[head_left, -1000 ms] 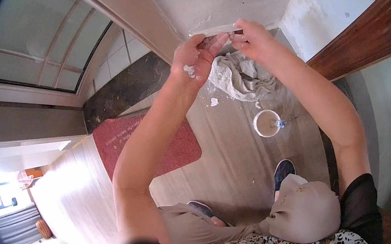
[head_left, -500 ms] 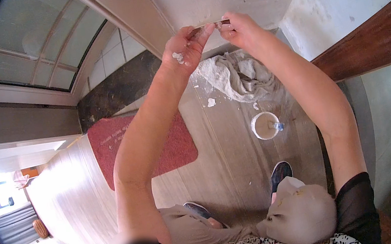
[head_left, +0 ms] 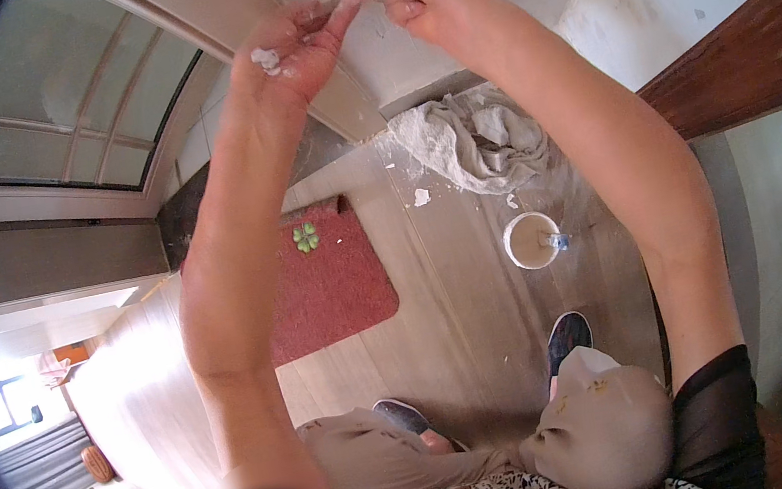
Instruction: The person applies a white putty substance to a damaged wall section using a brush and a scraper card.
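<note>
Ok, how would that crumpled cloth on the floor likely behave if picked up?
The crumpled cloth would probably sag and drape, given its loose folds. It may shed some debris, since a white flake lies beside it.

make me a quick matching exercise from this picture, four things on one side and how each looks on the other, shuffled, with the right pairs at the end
Things
1. mat
2. cloth
3. tub
4. left hand

How each looks
A. round, with a white rim
B. has white lumps stuck to it
C. red, with a green clover on it
D. greyish and crumpled

Right pairs: 1-C, 2-D, 3-A, 4-B
</note>
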Motion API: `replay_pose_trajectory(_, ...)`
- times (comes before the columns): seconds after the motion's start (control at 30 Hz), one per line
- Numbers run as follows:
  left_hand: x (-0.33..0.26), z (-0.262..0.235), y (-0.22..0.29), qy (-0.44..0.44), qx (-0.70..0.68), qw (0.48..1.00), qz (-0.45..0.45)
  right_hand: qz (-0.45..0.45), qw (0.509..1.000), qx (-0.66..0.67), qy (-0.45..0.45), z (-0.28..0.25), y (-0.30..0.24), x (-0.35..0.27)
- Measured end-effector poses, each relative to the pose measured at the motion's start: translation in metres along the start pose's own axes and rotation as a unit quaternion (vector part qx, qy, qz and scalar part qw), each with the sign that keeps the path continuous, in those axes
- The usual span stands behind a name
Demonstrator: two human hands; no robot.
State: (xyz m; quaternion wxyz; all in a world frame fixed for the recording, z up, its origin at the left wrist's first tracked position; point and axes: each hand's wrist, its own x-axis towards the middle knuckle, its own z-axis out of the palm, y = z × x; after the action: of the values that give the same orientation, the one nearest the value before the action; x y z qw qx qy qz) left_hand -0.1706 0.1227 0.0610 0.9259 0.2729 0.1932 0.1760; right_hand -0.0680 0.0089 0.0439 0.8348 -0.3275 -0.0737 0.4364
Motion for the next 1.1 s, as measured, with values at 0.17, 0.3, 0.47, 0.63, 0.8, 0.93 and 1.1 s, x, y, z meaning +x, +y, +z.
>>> replay_pose_trajectory(0.17, -0.033, 0.044, 0.013, 0.011, -0.033, 0.999, -0.008, -0.011, 0.999, -0.014, -0.039, 0.008, -0.012, 0.003)
replay_pose_trajectory(0.3, -0.072, 0.060, 0.012, -0.084, 0.089, 0.990, 0.077, -0.061, 0.995, -0.003, -0.078, 0.031, -0.024, -0.045)
replay_pose_trajectory(0.47, -0.086, 0.047, -0.017, -0.210, 0.125, 0.969, 0.042, -0.203, 0.931, -0.274, -0.131, 0.000, -0.031, -0.084)
replay_pose_trajectory(0.63, -0.053, 0.005, -0.079, -0.079, 0.005, 0.995, -0.053, 0.028, 0.994, -0.072, 0.080, -0.056, -0.011, -0.072)
replay_pose_trajectory(0.8, -0.021, -0.011, -0.095, -0.040, -0.045, 0.997, -0.050, 0.087, 0.988, -0.075, 0.100, -0.084, -0.004, -0.036)
replay_pose_trajectory(0.93, -0.002, -0.014, -0.093, -0.035, -0.088, 0.994, -0.047, 0.104, 0.986, -0.079, 0.104, -0.095, -0.010, -0.008)
replay_pose_trajectory(1.1, 0.010, -0.016, -0.081, -0.016, -0.115, 0.993, -0.032, 0.134, 0.985, -0.059, 0.086, -0.084, -0.013, 0.011)
